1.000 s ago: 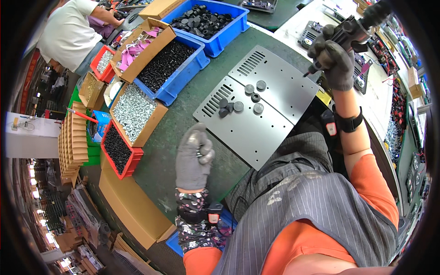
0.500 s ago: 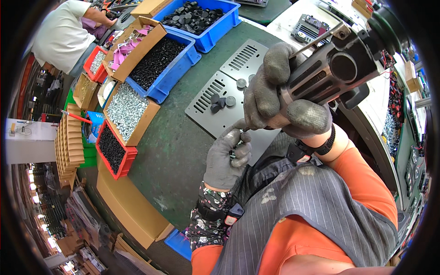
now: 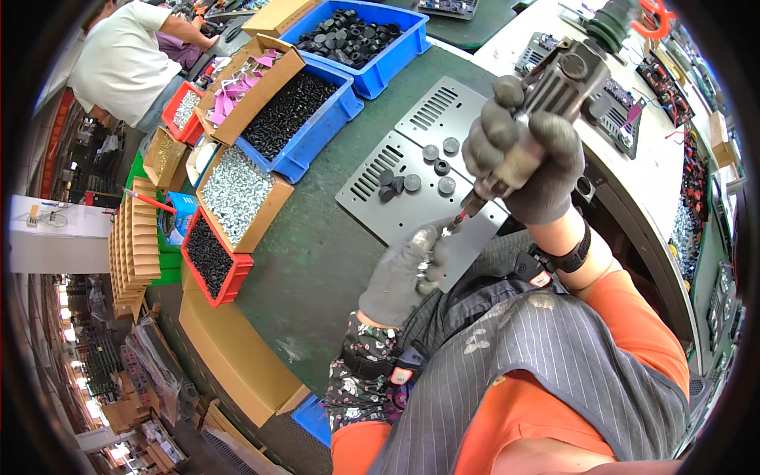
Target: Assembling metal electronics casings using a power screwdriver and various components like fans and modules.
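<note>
My gloved right hand (image 3: 546, 162) grips a power screwdriver (image 3: 566, 75), tilted with its bit pointing down and left. At the bit's red-marked tip (image 3: 460, 218) is a small silver screw (image 3: 448, 231), right by the fingertips of my gloved left hand (image 3: 396, 281). That hand is closed, and more silver screws show between its curled fingers. Both hands are over a grey slotted metal plate (image 3: 376, 210). Several round black rubber feet (image 3: 412, 183) lie on it, some on their sides. A second slotted plate (image 3: 443, 103) adjoins it on the far side.
Blue bins of black rubber feet (image 3: 348, 39) and black screws (image 3: 289, 111) stand at the far left. Nearer are a box of silver screws (image 3: 236, 194) and a red bin of black screws (image 3: 207, 257). Another person (image 3: 127, 63) works beyond them. Circuit boards (image 3: 613, 119) lie at the right.
The screwdriver has dropped and swung steeper, bringing its bit to my left fingertips. My right hand moved off the rubber feet, uncovering more of them. The whole view shifted slightly.
</note>
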`<action>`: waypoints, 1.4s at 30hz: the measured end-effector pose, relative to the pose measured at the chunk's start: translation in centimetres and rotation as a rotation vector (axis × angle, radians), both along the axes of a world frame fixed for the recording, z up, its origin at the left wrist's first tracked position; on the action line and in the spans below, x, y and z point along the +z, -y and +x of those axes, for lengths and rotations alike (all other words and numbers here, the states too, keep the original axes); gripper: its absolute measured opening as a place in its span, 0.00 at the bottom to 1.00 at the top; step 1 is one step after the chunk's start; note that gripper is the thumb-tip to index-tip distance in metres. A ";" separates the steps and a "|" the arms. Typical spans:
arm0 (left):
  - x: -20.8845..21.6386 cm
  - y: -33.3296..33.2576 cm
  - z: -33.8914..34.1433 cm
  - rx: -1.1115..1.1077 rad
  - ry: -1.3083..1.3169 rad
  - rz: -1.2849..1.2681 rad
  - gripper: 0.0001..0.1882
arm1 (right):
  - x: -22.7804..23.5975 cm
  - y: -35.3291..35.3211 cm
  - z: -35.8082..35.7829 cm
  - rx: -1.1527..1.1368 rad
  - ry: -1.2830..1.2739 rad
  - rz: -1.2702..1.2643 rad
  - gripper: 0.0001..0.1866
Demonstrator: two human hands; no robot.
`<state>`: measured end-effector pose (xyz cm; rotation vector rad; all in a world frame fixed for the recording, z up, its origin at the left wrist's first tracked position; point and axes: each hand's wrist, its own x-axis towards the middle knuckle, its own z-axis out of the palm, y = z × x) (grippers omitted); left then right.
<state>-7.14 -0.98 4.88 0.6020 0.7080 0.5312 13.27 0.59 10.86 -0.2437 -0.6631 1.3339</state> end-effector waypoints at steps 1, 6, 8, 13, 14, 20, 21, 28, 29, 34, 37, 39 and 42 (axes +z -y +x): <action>0.1 -0.6 -0.9 -0.060 -0.297 0.303 0.19 | -0.2 -0.6 0.5 0.007 -0.006 0.010 0.20; -1.0 -6.7 -2.7 0.239 -0.964 1.017 0.15 | -1.3 -2.3 1.3 -0.053 0.032 -0.068 0.20; -1.4 -7.8 -2.4 0.215 -0.968 1.013 0.14 | -1.4 -2.5 0.8 -0.055 0.055 -0.088 0.20; -1.3 -8.0 -2.0 0.002 -1.019 0.854 0.21 | -0.8 -3.3 -0.6 -0.014 0.140 -0.092 0.21; -1.3 -7.8 -2.1 -0.005 -1.015 0.861 0.21 | -0.5 -3.5 -0.7 -0.001 0.204 -0.070 0.21; -2.5 -7.6 -2.6 -0.147 -0.970 1.054 0.21 | 0.4 -5.4 -3.0 -0.006 0.382 -0.072 0.20; -2.7 -7.7 -2.9 -0.129 -0.951 1.075 0.21 | 0.5 -5.8 -3.5 0.015 0.391 -0.064 0.20; -1.9 -8.7 -7.2 0.382 -0.993 0.955 0.18 | 0.5 -8.8 -6.7 0.016 0.511 -0.021 0.15; -2.0 -8.7 -7.5 0.415 -0.992 0.870 0.18 | 0.4 -9.3 -7.3 0.014 0.536 -0.027 0.14; -2.8 -8.4 -6.3 0.244 -0.928 0.838 0.18 | -0.4 -11.3 -10.3 0.020 0.690 0.036 0.17; -3.0 -8.5 -6.0 0.267 -0.965 0.885 0.18 | -1.6 -12.0 -12.0 0.098 0.567 -0.051 0.19; -3.1 -8.7 -6.0 0.241 -1.077 0.980 0.17 | -2.5 -12.4 -13.1 0.115 0.593 -0.029 0.20; -3.3 -9.0 -6.1 0.191 -1.211 1.052 0.15 | -3.5 -12.8 -13.4 0.173 0.694 -0.077 0.23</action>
